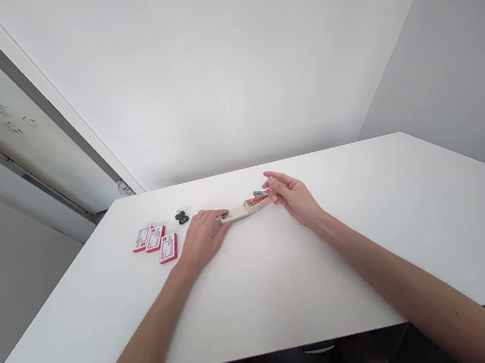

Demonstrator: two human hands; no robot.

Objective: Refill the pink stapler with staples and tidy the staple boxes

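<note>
A cream stapler [241, 210] lies opened out flat on the white table [364, 237], its staple channel showing reddish at the right end. My left hand [203, 236] rests on the table with its fingertips pressed on the stapler's left end. My right hand [291, 196] is at the stapler's right end, fingers pinched at the metal part there; what they hold is too small to make out. Three red-and-white staple boxes [156, 240] lie to the left of my left hand.
A small black object [182, 216] sits behind the boxes. A white wall runs behind the table. A window frame and sill [19, 132] stand at the far left. The table's front edge is close to me.
</note>
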